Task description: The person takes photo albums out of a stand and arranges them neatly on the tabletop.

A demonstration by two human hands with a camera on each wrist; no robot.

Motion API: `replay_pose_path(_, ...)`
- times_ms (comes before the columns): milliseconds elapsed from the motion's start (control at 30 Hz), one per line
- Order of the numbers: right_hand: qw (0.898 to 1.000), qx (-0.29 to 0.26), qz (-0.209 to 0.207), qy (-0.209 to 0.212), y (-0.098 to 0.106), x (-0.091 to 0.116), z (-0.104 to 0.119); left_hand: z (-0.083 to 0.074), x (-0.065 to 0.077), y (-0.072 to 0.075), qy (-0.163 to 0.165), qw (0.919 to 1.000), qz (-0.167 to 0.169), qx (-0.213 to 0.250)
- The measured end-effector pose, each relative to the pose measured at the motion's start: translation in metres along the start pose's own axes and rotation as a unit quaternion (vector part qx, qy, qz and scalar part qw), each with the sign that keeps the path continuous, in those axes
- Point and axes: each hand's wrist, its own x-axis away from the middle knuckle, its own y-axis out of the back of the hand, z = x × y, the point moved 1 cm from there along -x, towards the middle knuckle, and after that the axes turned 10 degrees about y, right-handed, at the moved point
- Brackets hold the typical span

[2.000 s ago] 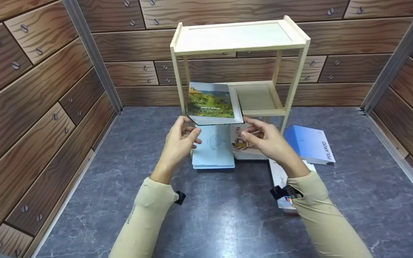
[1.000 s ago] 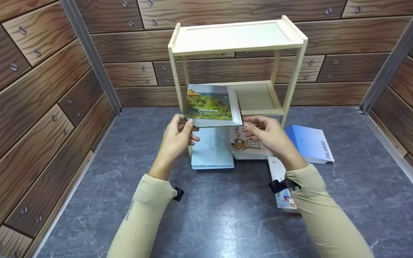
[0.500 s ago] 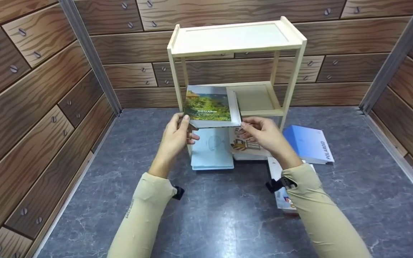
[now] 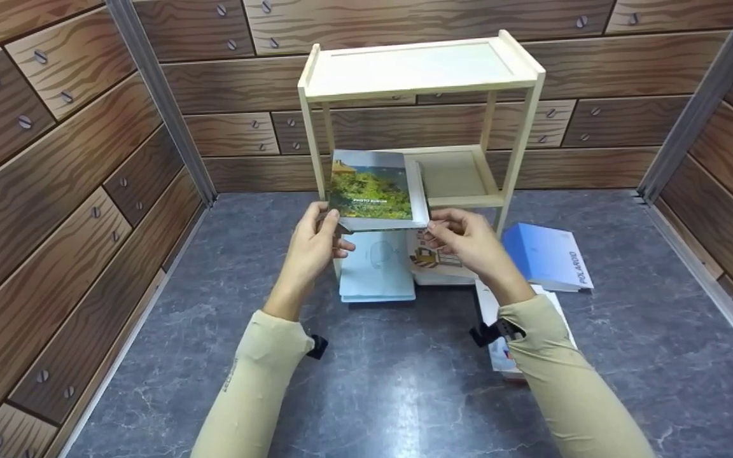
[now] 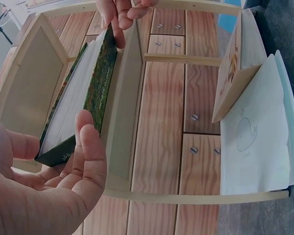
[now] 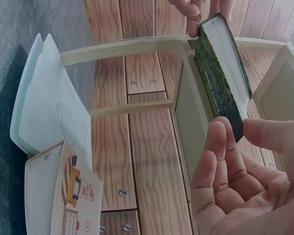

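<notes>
A photo album (image 4: 371, 187) with a garden picture on its cover lies between both hands at the level of the middle shelf (image 4: 455, 172) of a pale wooden rack. My left hand (image 4: 311, 238) grips its near left corner, thumb on top and fingers underneath. At the near right corner, my right hand (image 4: 468, 238) pinches the album between thumb and fingers. The left wrist view shows the album's white page block (image 5: 71, 93) between dark green covers. Seen from the right wrist, the album (image 6: 218, 81) overlaps the shelf panel (image 6: 188, 103).
Below, a light blue album (image 4: 378, 273) and one with a house drawing (image 4: 439, 254) lean at the rack's foot. On the right lie a blue Polaroid album (image 4: 548, 254) and a white one (image 4: 500, 356) partly under the right forearm. The rack's top (image 4: 411, 67) overhangs the middle shelf.
Two seconds ago the left thumb was off the album; now it presses the near left corner. The right thumb has closed onto the right corner. The album has shifted slightly nearer.
</notes>
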Motion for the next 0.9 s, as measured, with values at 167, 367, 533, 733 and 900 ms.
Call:
replay_pose_path(167, 1.000, -0.003, -0.002, 0.000, -0.001, 0.007, 0.001, 0.002, 0.007, -0.001, -0.016, 0.9998, 0.006, -0.008)
replay_pose_path(367, 1.000, -0.004, -0.010, 0.002, 0.000, 0.017, 0.000, 0.007, 0.018, -0.004, -0.018, 0.9997, 0.013, -0.013)
replay_pose_path(533, 1.000, -0.013, -0.020, 0.005, 0.001, 0.030, 0.001, 0.014, 0.029, -0.007, -0.026, 0.9993, 0.027, -0.008)
replay_pose_path(733, 0.999, -0.001, -0.030, 0.017, 0.002, 0.047, 0.002, 0.023, 0.044, -0.011, -0.035, 0.9984, 0.044, 0.004)
replay_pose_path(900, 0.999, 0.003, -0.044, 0.026, 0.001, 0.061, 0.002, 0.031, 0.055, -0.014, -0.044, 0.9970, 0.063, 0.008)
